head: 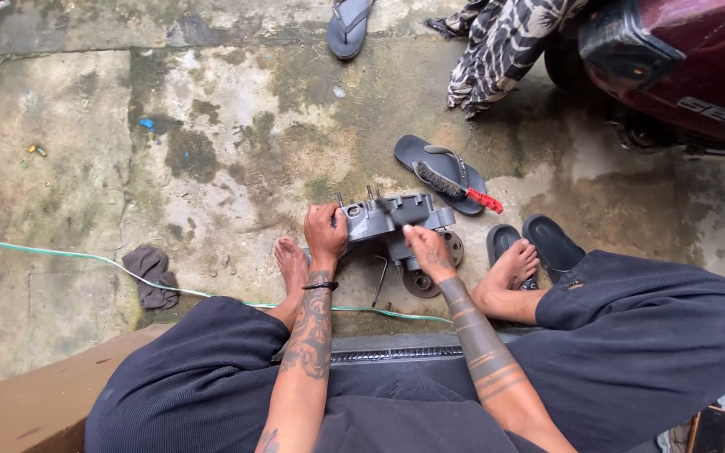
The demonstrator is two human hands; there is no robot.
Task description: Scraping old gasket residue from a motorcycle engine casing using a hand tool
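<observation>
The grey metal engine part (392,220) sat on the wet concrete floor (211,168) between the person's bare feet, and the cleaning step looked to be in hand. The left hand (325,235) was closed around its left end, while the right hand (430,252) pinched at its front edge with curled fingers. A brush with a red handle (456,189) lay on a flip-flop (438,172) just behind, so the next move likely needed a steady hold.

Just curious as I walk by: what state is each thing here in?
Grey metal engine part: held off the ground.
Left hand: gripping its end.
Right hand: fingertips on it.
Red-handled wire brush: lying on a flip-flop.
Grey rag: crumpled.
Concrete floor: wet, stained.
</observation>
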